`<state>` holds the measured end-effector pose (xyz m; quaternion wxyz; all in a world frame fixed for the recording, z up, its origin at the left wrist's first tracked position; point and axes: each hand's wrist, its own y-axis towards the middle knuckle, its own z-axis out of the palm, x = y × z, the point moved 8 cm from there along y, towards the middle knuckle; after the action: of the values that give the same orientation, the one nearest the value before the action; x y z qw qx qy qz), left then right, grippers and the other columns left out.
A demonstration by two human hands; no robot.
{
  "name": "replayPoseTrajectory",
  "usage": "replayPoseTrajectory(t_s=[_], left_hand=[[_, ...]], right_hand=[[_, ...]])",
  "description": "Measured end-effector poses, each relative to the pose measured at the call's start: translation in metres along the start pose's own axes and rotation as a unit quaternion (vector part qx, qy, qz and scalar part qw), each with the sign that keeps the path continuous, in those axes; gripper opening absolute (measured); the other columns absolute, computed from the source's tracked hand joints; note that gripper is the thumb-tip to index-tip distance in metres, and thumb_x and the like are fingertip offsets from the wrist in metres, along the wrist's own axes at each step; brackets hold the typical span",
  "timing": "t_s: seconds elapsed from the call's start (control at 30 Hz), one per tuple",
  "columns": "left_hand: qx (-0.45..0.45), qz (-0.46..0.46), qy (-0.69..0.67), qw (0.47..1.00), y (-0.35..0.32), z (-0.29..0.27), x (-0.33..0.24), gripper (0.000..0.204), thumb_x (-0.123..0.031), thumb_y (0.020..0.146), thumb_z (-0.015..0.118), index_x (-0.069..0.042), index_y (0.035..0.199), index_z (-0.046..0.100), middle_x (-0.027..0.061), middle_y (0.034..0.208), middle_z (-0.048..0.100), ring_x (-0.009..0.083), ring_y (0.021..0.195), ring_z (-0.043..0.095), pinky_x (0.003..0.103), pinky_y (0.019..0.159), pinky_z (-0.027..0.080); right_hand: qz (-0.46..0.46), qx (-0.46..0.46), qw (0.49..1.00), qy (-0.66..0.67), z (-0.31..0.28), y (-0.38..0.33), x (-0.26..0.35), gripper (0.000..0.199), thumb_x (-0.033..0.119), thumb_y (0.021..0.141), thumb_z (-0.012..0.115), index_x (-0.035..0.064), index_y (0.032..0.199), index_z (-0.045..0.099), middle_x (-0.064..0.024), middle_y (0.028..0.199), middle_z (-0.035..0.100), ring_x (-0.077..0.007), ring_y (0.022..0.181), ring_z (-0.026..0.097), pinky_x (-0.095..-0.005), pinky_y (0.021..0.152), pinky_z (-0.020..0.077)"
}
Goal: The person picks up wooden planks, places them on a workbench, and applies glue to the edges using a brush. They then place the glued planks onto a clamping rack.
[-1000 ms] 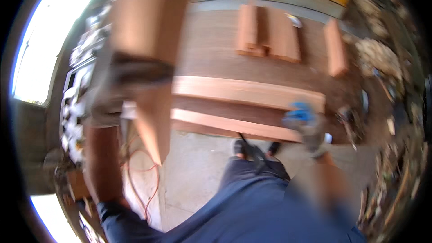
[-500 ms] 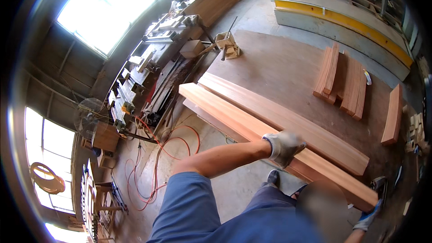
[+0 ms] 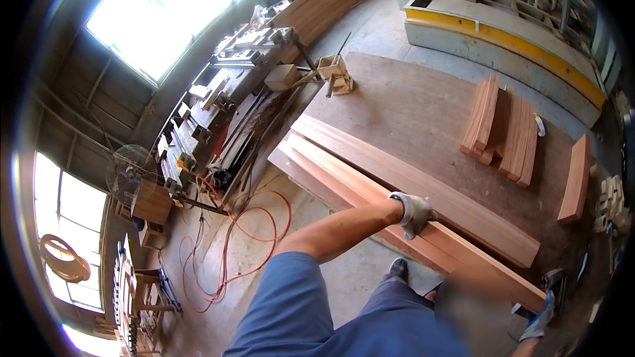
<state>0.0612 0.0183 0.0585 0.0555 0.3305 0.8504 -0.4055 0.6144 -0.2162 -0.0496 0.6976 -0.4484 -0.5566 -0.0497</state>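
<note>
Counted on the wooden platform [image 3: 410,112]: three long planks [image 3: 423,185] stacked along its near edge, two gloved hands, left [image 3: 413,211] and right [image 3: 539,320], at that stack, one short board [image 3: 574,178] near the right edge, one fan [image 3: 131,170] beyond the left edge.

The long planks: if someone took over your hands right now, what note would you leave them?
Left hand: gloved, resting on the near plank, about midway along it; grip unclear.
Right hand: gloved, at the plank's right end, mostly hidden at the picture's edge.
Three long planks lie side by side on the platform; the near one sits at its front edge.
Short boards lie stacked farther back.
What is done and what is left cannot be told from this view.
</note>
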Motion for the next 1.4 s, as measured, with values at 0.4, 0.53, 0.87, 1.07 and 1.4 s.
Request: replayPoseTrajectory(t_s=[0.4,0.53,0.87,1.07,1.4], left_hand=[[-0.203,-0.058,0.015,0.977,-0.004,0.026,0.085,0.038,0.000,0.078,0.071,-0.008,0.115,0.066,0.0167,0.114,0.067,0.0377,0.110,0.062,0.045,0.094,0.053],[-0.292,-0.076,0.076,0.950,-0.018,0.008,0.081,0.039,-0.004,0.077,0.075,-0.008,0.114,0.067,0.0147,0.115,0.066,0.0363,0.114,0.060,0.045,0.098,0.050],[-0.366,-0.079,0.057,0.925,-0.022,0.027,0.068,0.044,-0.021,0.076,0.082,-0.010,0.117,0.069,0.0112,0.119,0.067,0.0327,0.113,0.062,0.046,0.094,0.052],[-0.369,0.016,0.042,0.928,-0.023,0.064,0.008,0.082,-0.041,0.066,0.092,-0.004,0.132,0.059,0.0218,0.143,0.055,0.0432,0.137,0.047,0.054,0.115,0.037],[-0.361,-0.030,0.040,0.931,-0.010,0.099,0.028,0.070,-0.020,0.069,0.089,-0.008,0.131,0.059,0.0160,0.125,0.064,0.0377,0.123,0.055,0.053,0.114,0.036]], right_hand=[[-0.010,0.028,0.981,-0.190,0.145,-0.045,0.021,0.053,0.051,0.096,0.065,0.0030,0.117,0.071,-0.0088,0.108,0.070,-0.0208,0.093,0.066,-0.0393,0.081,0.0549],[0.048,0.000,0.960,-0.274,0.160,-0.046,0.029,0.057,0.056,0.097,0.060,0.0012,0.090,0.073,-0.0072,0.075,0.067,-0.0155,0.065,0.065,-0.0341,0.053,0.0529],[-0.222,-0.102,0.875,-0.418,0.125,-0.035,0.005,0.031,0.027,0.095,0.067,0.0031,0.112,0.074,-0.0177,0.102,0.076,-0.0302,0.093,0.074,-0.0398,0.087,0.0568],[-0.183,-0.072,0.878,-0.437,0.101,-0.035,0.009,0.028,0.024,0.094,0.067,0.0060,0.115,0.073,-0.0173,0.105,0.075,-0.0289,0.098,0.073,-0.0394,0.087,0.0559],[-0.123,0.057,0.875,-0.465,0.068,-0.062,-0.002,0.043,0.032,0.094,0.068,0.0040,0.128,0.067,-0.0199,0.131,0.066,-0.0384,0.119,0.063,-0.0428,0.100,0.0513]])
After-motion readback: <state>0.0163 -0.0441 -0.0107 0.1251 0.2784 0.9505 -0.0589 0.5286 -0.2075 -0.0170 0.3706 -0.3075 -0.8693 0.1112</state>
